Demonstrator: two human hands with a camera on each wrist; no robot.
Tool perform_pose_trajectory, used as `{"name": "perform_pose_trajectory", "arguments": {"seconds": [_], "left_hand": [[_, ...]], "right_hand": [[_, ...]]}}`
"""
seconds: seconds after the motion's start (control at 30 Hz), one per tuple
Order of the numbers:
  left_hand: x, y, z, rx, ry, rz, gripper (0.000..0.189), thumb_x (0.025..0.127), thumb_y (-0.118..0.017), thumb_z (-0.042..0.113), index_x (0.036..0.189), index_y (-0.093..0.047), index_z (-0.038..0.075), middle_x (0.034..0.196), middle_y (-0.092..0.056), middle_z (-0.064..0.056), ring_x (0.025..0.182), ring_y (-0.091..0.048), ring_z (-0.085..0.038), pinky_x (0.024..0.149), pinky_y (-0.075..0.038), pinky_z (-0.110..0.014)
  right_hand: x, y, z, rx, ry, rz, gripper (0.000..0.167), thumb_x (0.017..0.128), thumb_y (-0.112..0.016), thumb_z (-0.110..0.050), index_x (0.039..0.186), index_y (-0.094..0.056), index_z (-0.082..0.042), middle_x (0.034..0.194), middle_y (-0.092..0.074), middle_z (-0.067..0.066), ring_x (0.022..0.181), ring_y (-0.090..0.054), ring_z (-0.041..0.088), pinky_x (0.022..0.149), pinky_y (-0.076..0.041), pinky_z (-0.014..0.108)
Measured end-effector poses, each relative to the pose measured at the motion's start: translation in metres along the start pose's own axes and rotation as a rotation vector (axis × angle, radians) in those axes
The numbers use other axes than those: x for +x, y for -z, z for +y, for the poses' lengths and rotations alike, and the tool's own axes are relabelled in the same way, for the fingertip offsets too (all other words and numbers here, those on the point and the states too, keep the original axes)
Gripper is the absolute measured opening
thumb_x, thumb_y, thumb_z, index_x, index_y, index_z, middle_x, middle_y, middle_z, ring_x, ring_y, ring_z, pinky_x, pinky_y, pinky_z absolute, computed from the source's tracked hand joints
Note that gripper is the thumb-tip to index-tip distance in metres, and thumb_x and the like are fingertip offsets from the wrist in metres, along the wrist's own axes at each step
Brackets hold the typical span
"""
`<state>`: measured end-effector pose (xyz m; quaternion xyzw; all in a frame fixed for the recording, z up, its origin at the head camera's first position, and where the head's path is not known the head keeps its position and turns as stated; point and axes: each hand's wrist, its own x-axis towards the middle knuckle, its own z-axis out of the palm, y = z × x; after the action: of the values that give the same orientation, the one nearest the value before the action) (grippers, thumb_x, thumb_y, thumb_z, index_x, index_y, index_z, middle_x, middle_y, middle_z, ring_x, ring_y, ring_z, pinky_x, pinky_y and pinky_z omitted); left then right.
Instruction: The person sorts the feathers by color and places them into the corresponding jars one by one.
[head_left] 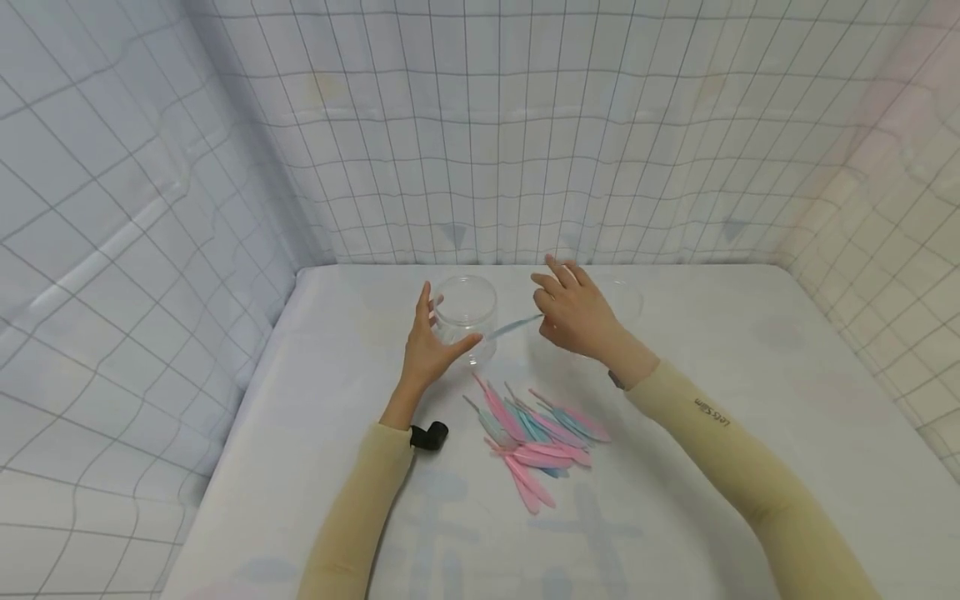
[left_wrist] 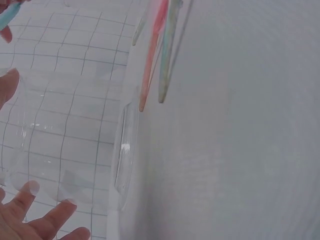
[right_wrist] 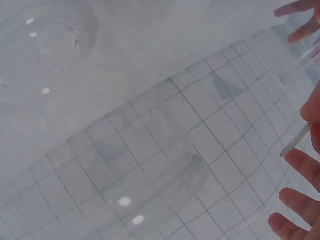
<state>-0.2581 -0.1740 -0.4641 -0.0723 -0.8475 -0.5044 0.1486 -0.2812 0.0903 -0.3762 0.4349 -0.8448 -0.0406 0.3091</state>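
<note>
Cups clear jar in left hand near far edge of table, seemingly steadying it; pinches blue feather-shaped stick in right hand, likely leaving length free.

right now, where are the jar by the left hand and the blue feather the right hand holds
Jar (head_left: 467, 323), head view, front of the rim
Blue feather (head_left: 513, 326), head view, midway along its visible length

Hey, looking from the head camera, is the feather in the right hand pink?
No, the right hand pinches a light blue feather, while the pink feathers lie on the white table.
</note>
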Motion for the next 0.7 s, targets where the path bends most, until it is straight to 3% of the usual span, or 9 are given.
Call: {"name": "perform_pose_trajectory", "arguments": {"seconds": [0.13, 0.3, 0.47, 0.6, 0.7], "left_hand": [[0.0, 0.001, 0.0, -0.011, 0.007, -0.003, 0.115, 0.072, -0.082, 0.043, 0.153, -0.003, 0.027, 0.149, -0.034, -0.008, 0.13, -0.037, -0.032, 0.102, -0.035, -0.046], [-0.002, 0.0, 0.001, -0.017, 0.035, -0.013, 0.114, 0.071, -0.082, 0.045, 0.153, -0.003, 0.032, 0.149, -0.034, -0.007, 0.126, -0.041, -0.034, 0.1, -0.036, -0.048], [-0.002, 0.002, 0.003, -0.02, 0.029, -0.009, 0.113, 0.072, -0.081, 0.044, 0.154, -0.005, 0.025, 0.148, -0.035, -0.01, 0.125, -0.041, -0.035, 0.1, -0.037, -0.049], [-0.003, 0.002, 0.003, -0.017, 0.025, -0.008, 0.113, 0.072, -0.081, 0.044, 0.154, -0.005, 0.025, 0.148, -0.034, -0.011, 0.126, -0.041, -0.034, 0.1, -0.037, -0.047], [-0.003, 0.003, 0.005, -0.015, 0.025, -0.01, 0.112, 0.073, -0.081, 0.043, 0.153, -0.004, 0.026, 0.148, -0.033, -0.011, 0.126, -0.04, -0.034, 0.1, -0.037, -0.047]], "right_hand": [[0.022, 0.009, 0.01, -0.093, -0.056, 0.024, 0.018, 0.076, -0.067, -0.011, 0.088, -0.058, -0.001, 0.121, -0.059, 0.016, 0.129, -0.037, 0.04, 0.107, -0.027, 0.049], [0.046, 0.015, 0.01, -0.204, -0.085, -0.091, 0.023, 0.08, -0.07, -0.017, 0.096, -0.061, -0.002, 0.129, -0.054, 0.015, 0.136, -0.026, 0.037, 0.111, -0.014, 0.05], [0.063, 0.012, 0.0, -0.271, -0.039, -0.171, 0.026, 0.084, -0.07, -0.023, 0.1, -0.061, -0.004, 0.136, -0.048, 0.015, 0.14, -0.017, 0.033, 0.112, -0.007, 0.051], [0.065, 0.006, -0.009, -0.231, -0.008, -0.138, 0.026, 0.084, -0.069, -0.022, 0.103, -0.062, -0.005, 0.137, -0.048, 0.014, 0.139, -0.02, 0.032, 0.112, -0.008, 0.049], [0.061, 0.001, -0.014, -0.1, -0.031, -0.091, 0.022, 0.085, -0.068, -0.02, 0.101, -0.062, -0.006, 0.136, -0.05, 0.013, 0.139, -0.023, 0.031, 0.112, -0.01, 0.048]]}}
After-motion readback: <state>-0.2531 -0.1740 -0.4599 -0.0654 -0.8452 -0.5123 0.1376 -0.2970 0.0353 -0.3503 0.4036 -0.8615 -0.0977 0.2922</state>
